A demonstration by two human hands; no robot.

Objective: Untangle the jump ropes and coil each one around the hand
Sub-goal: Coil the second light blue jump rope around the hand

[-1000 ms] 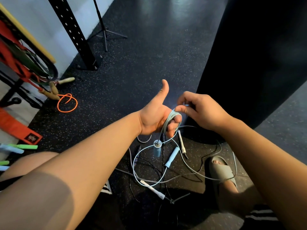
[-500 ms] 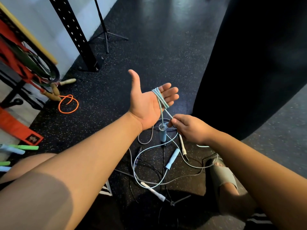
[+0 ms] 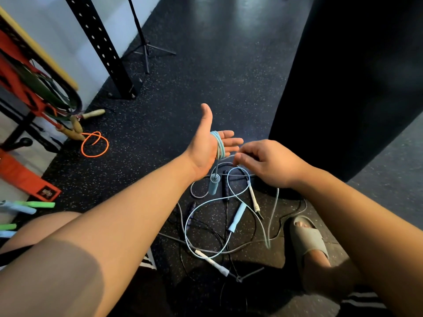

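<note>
Partly wound: light blue jump rope (image 3: 219, 145) on the left hand (image 3: 207, 147)

The left hand is held out palm up over the floor, thumb raised and fingers stretched nearly straight. Several turns of the light blue jump rope lie side by side across the palm at the base of the fingers. None of the fingers curl onto it. One of its handles, a blue handle (image 3: 214, 185), hangs just below the heel of that hand.

Just to the right, the right hand (image 3: 267, 163) is turned knuckles up with its fingers curled. Its thumb and forefinger are pinched together on a pale strand that leads off from the turns on the left palm. The other fingers are tucked in loosely, apart from the strand.

Below both hands the tangle (image 3: 219, 227) of ropes lies on the dark speckled floor (image 3: 206, 76), pale and dark cords crossing one another. Among them lie a light blue handle (image 3: 238, 217), a white handle (image 3: 254, 197) near the right wrist, another white handle (image 3: 212, 261) closer to the person, and two dark handles (image 3: 225, 186). Which cord belongs to which handle cannot be told.

A foot in a beige sandal (image 3: 307, 236) stands at the right edge of the tangle. Well apart to the left, an orange rope (image 3: 95, 145) lies looped beside wooden handles (image 3: 76, 128). Beyond it stand a black perforated post (image 3: 103, 46) and a tripod stand (image 3: 144, 44).
</note>
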